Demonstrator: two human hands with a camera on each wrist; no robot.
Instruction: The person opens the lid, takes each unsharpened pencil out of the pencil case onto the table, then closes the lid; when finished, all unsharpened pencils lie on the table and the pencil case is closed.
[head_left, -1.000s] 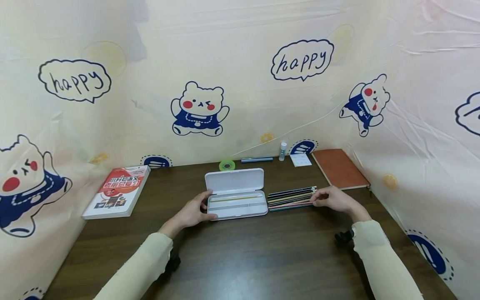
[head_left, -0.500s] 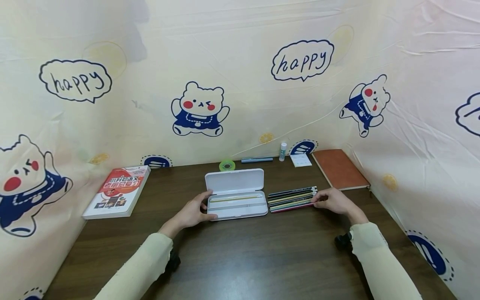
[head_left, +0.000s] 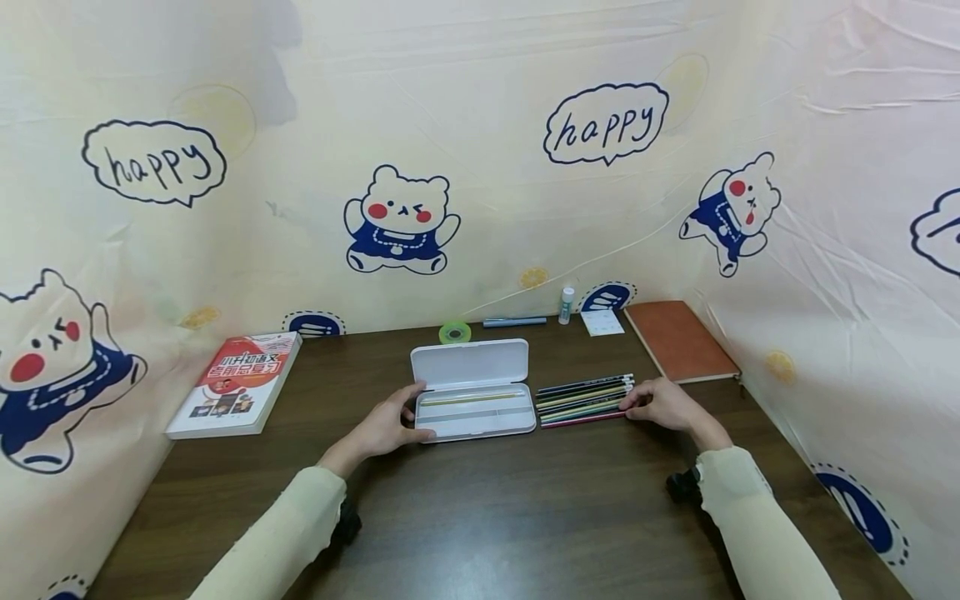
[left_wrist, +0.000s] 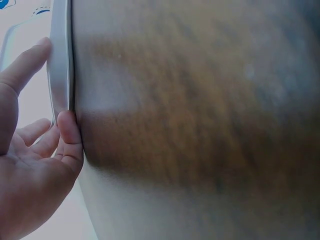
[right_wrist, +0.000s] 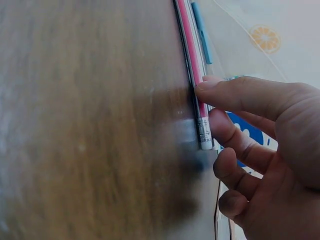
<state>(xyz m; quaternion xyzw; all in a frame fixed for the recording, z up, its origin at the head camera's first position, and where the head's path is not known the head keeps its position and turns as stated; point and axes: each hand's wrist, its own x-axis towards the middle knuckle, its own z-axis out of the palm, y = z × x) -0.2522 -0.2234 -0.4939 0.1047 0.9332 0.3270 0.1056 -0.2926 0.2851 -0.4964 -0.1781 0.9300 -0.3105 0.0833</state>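
A white pencil case (head_left: 468, 363) lies open at the middle of the dark wooden table (head_left: 480, 517), with a yellow pencil (head_left: 468, 398) inside. My left hand (head_left: 384, 427) grips the case's left end (left_wrist: 61, 60), thumb at the near corner and fingers on the far side. Just right of the case lies a row of several pencils (head_left: 581, 395). My right hand (head_left: 663, 404) is at their eraser ends. Its thumb (right_wrist: 235, 92) and a finger pinch the pink pencil (right_wrist: 187, 40), the nearest one (head_left: 577, 419), close to its eraser (right_wrist: 205, 143).
A red and white book (head_left: 236, 382) lies at the left, a brown notebook (head_left: 681, 337) at the back right. Along the back stand a green tape roll (head_left: 453, 332), a blue pen (head_left: 513, 320), a small bottle (head_left: 566, 302) and a note pad (head_left: 602, 321). Printed cloth walls enclose the table.
My right hand has shifted slightly toward me at the eraser ends, and the pink pencil now shows at the near edge of the row. The left hand has stayed on the case.
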